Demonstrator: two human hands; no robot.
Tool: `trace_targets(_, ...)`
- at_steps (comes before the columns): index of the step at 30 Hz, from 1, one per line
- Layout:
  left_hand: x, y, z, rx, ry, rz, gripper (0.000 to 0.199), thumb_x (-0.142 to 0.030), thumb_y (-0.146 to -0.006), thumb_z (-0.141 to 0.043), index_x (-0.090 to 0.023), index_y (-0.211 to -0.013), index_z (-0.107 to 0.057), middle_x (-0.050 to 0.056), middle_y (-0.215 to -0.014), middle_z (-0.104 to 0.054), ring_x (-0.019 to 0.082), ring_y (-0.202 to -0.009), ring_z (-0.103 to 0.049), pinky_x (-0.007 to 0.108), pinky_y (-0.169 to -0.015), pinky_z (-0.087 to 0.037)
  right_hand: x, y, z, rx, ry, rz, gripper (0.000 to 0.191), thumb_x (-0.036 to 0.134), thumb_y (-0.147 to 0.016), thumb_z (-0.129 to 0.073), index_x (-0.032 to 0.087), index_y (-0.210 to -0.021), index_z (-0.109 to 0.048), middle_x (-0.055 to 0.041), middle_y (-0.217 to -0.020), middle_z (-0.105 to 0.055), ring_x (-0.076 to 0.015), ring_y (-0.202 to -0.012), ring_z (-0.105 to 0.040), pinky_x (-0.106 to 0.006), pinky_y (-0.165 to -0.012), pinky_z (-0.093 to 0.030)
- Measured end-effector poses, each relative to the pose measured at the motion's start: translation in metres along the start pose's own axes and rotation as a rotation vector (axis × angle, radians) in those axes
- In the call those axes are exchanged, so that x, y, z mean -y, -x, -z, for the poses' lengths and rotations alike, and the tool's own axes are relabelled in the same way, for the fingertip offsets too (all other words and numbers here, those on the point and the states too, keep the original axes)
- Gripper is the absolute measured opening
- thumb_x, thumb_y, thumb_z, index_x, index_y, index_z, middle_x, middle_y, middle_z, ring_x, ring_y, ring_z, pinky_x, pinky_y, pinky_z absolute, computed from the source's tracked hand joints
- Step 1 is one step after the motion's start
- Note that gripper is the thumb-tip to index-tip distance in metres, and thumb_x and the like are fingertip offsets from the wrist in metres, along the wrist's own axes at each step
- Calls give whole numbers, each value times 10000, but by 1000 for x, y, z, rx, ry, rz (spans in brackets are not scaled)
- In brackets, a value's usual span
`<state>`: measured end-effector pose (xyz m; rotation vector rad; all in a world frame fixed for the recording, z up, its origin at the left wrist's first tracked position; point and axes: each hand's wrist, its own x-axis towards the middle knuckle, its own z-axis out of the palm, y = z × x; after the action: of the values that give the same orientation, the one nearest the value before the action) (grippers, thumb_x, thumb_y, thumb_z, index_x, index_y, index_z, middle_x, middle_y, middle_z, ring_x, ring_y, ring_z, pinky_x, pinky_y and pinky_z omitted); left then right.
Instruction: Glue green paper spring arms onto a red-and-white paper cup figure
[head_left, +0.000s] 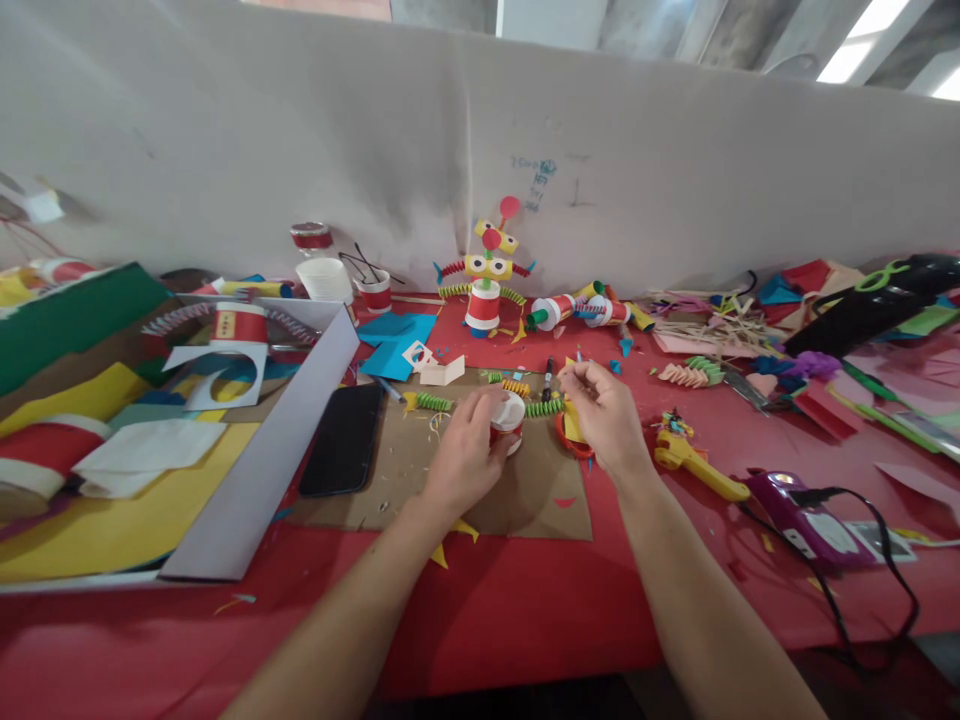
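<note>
My left hand is wrapped round a small red and white paper cup above a brown cardboard sheet. Out of the cup's sides stick two folded green paper arms, a left one with a yellow tip and a right one. At the outer end of the right arm, my right hand is closed in a pinch on what looks like a small yellow paper piece, mostly hidden by the fingers. Just beside that hand lies a red ring-shaped thing with yellow paper in it.
A black phone lies left of the cardboard, beside a white box of coloured paper. Finished-looking paper-cup figures stand at the back. To the right are a yellow glue gun, a purple device with a cable, and paper scraps.
</note>
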<state>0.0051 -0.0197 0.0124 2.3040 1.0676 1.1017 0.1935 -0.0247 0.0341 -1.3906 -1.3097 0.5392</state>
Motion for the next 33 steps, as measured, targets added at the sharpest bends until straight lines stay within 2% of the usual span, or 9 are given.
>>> trace_targets(4,0,0,1,13,-5,-2,416,-135,-803,-569,-213,-1196,-458,106,-1257,-552,263,-1223,-476,437,-1020,-400,5,2,1,-114,-66,32,191,392,-841,-577,210,-852,-635,-14,-794,-660,-146,-734,-604,-279,-705,-459)
trace_targets(11,1,1,-1,-8,-4,-2,412,-129,-805,-569,-220,-1190,-456,103,-1262,-552,254,-1202,-496,434,-1010,-405,10,1,8,-367,-171,65,193,398,-830,-586,208,-841,-616,-9,-771,-627,-137,-707,-583,-263,-655,-456)
trace_targets(16,1,0,-2,-14,-41,-11,391,-151,-807,-592,-197,-1173,-460,117,-1259,-566,257,-1181,-507,435,-997,-415,14,-1,15,-543,-262,123,181,377,-834,-596,200,-799,-589,27,-711,-552,-82,-565,-474,-226,-537,-390)
trace_targets(19,2,-1,-2,-19,-65,-18,381,-150,-814,-586,-194,-1170,-458,116,-1247,-571,258,-1175,-509,441,-988,-424,19,-2,18,-593,-386,209,175,337,-839,-599,196,-752,-543,59,-629,-486,-63,-497,-414,-208,-481,-345)
trace_targets(23,2,0,-1,-15,-66,-41,385,-155,-818,-580,-191,-1177,-449,120,-1245,-565,256,-1183,-506,437,-994,-425,24,-4,27,-671,-474,304,171,284,-843,-597,191,-725,-515,67,-614,-480,-58,-493,-427,-205,-477,-346)
trace_targets(28,3,1,-2,-26,-80,-28,406,-155,-809,-590,-204,-1184,-444,111,-1251,-563,256,-1175,-517,441,-984,-438,27,-6,39,-733,-565,345,167,273,-831,-618,188,-733,-513,70,-626,-467,-52,-494,-398,-199,-465,-321)
trace_targets(33,2,0,-2,-29,-89,-26,421,-144,-801,-597,-196,-1188,-440,112,-1242,-571,256,-1179,-517,447,-989,-438,37,5,55,-793,-479,371,161,243,-823,-613,194,-705,-516,60,-601,-444,-69,-476,-364,-222,-443,-266)
